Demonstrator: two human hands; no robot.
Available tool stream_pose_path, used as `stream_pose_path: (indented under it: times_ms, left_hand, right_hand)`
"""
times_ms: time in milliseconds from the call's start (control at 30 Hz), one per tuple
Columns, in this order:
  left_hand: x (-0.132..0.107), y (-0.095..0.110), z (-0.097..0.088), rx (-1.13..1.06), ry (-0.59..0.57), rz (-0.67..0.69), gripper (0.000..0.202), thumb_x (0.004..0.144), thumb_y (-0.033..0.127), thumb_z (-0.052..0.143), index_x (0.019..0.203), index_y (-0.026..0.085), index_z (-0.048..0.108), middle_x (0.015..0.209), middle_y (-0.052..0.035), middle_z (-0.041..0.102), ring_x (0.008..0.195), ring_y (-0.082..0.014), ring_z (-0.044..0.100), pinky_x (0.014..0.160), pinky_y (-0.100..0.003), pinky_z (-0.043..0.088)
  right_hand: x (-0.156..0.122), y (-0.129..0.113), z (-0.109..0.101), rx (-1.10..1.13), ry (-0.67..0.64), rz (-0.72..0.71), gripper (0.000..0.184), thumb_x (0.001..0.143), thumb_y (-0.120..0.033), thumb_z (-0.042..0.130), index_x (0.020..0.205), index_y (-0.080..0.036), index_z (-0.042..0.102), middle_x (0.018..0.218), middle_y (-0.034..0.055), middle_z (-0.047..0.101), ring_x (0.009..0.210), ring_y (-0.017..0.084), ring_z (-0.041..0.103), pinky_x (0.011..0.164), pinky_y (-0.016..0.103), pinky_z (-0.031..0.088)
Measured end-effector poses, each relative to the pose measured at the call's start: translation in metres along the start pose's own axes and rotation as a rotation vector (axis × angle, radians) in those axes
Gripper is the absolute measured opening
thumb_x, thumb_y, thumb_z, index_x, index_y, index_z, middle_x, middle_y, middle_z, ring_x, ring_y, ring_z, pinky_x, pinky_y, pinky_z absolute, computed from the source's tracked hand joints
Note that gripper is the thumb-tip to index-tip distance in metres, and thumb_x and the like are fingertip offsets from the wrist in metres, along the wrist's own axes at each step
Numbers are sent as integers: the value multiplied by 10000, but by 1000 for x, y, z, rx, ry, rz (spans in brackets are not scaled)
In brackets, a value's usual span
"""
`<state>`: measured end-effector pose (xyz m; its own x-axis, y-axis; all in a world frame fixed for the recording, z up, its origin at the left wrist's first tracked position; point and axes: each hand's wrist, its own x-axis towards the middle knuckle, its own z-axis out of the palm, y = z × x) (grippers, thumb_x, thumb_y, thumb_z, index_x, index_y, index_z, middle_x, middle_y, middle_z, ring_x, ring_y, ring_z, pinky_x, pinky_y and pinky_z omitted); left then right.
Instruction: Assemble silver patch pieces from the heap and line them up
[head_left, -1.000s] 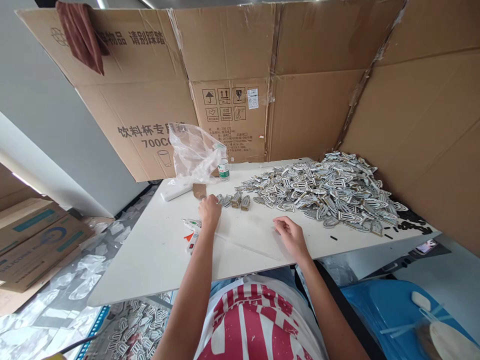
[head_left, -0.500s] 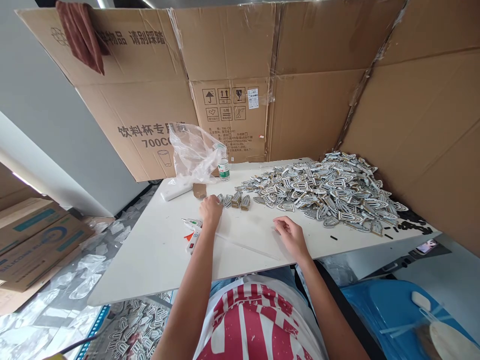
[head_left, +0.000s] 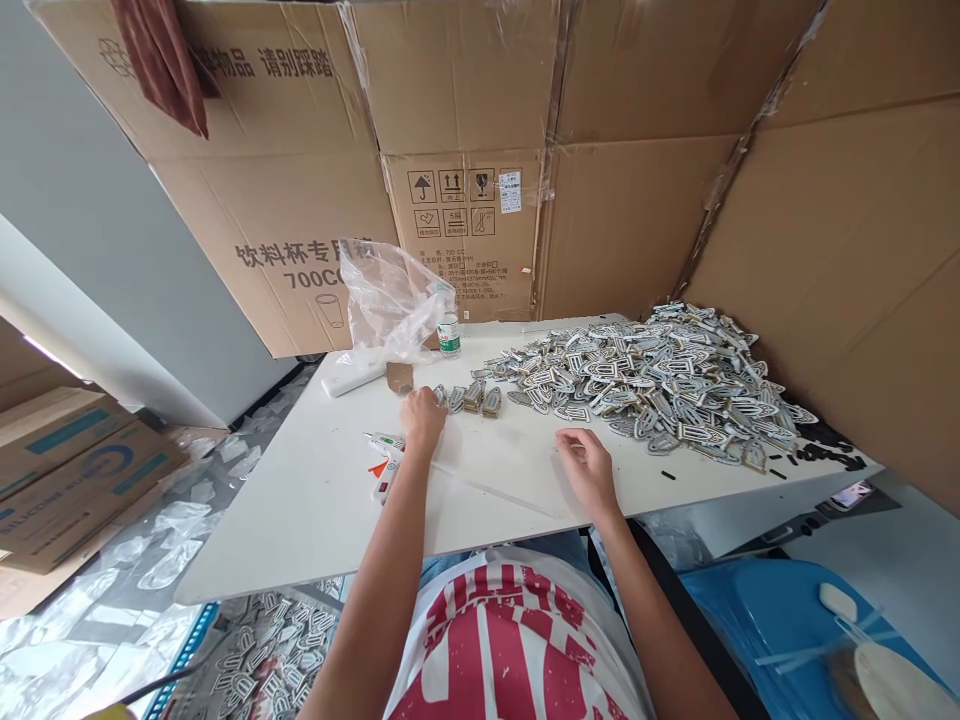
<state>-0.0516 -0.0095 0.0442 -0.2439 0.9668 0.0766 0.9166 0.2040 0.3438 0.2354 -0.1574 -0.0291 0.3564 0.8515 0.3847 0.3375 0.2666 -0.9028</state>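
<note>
Here's the left hand (head_left: pixel 422 418) at the near end of a short row of grey clip stacks (head_left: pixel 472 397), and its knuckles block the view: the fingertips are lost behind them, so whether those fingers grasp anything, I cannot tell. The end stack peeks out just past the hand, partly covered. Over to the right hand (head_left: pixel 587 468), fingers loosely curled and released above the bench (head_left: pixel 300 510), palm turned out of sight.

The glue gun (head_left: pixel 386 467) shows its nozzle and orange trigger, but the left forearm (head_left: pixel 390 575) cuts off its right side. A thin clear strip (head_left: pixel 499 493) barely stands out against the white, its left end fading near that same arm. The crumpled plastic bag (head_left: pixel 390 310) overlaps the bottle (head_left: pixel 448 336), and up top the frame crops the brown cloth (head_left: pixel 161 65).

Now the edges! The near edge runs close in front of the shirt (head_left: pixel 510 640); the big clip pile (head_left: pixel 637 380) crowds the back right, against the cardboard wall (head_left: pixel 847 250). Open room lies between the hands, crossed by that strip, and a wider stretch spreads left of the glue gun.
</note>
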Motion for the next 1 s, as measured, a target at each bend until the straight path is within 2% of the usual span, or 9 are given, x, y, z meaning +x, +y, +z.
stream_pose_path:
  times_ms: [133,367,500,600,700,767,867,933,1000]
  left_hand:
    - [0,-1,1,-4,42,27,305,903,341,785,1162,190,724,1287,-167,696,1061,-310,724,828,-347,517]
    - [2,-4,4,-28,83,66,314,922,282,714,1220,189,686,1350,-186,620,1040,-313,712,845,-378,533]
    - [4,-6,8,-97,88,62,291,895,319,746,1160,210,695,1309,-172,648,1049,-317,706,865,-388,534]
    - [6,-5,10,-194,159,103,203,937,314,688,1113,213,691,1187,-146,702,1050,-304,703,883,-382,527]
    - [5,2,10,-353,210,182,162,976,340,636,1069,212,672,979,-87,721,1008,-273,700,884,-356,511]
    - [0,10,7,-466,197,270,183,995,361,606,1102,220,650,822,-25,666,883,-234,679,834,-326,495]
    - [-13,24,6,-589,93,455,223,1039,363,505,1201,239,594,673,54,504,676,-182,562,719,-279,450]
    - [-24,33,9,-597,7,563,247,1020,324,505,1249,242,551,662,72,452,643,-171,513,694,-267,428]
    - [-36,42,16,-565,-49,679,315,958,242,529,1272,231,514,700,69,459,654,-171,498,707,-278,426]
  right_hand:
    - [0,0,0,-57,86,-27,321,971,-506,616,1008,-221,759,1097,127,748,1042,297,677,927,455,556]
    - [15,9,-7,-293,51,-164,289,1011,-455,559,1017,-237,748,1103,125,713,1127,318,625,1039,508,513]
    - [29,26,-15,-599,20,-258,342,1010,-427,549,1193,-215,744,1445,189,585,1405,390,457,1184,588,389]
    - [31,37,-15,-773,-49,-224,432,1027,-396,501,1384,-220,668,1599,171,511,1515,408,340,1213,622,328]
    - [28,41,-12,-854,-72,-158,426,1039,-374,458,1394,-243,655,1528,147,595,1513,392,354,1238,658,240]
    - [26,41,-11,-852,-48,-128,385,1031,-376,465,1312,-244,692,1437,151,641,1457,395,406,1218,670,251]
    - [24,41,-13,-790,2,-117,357,1011,-395,494,1217,-221,727,1324,185,651,1349,412,474,1125,653,372]
    - [24,41,-13,-740,10,-156,375,1002,-392,502,1255,-217,718,1378,200,623,1359,423,464,1095,648,409]
    - [24,41,-13,-703,-14,-216,400,1003,-368,497,1326,-236,693,1474,186,590,1425,422,424,1136,665,380]
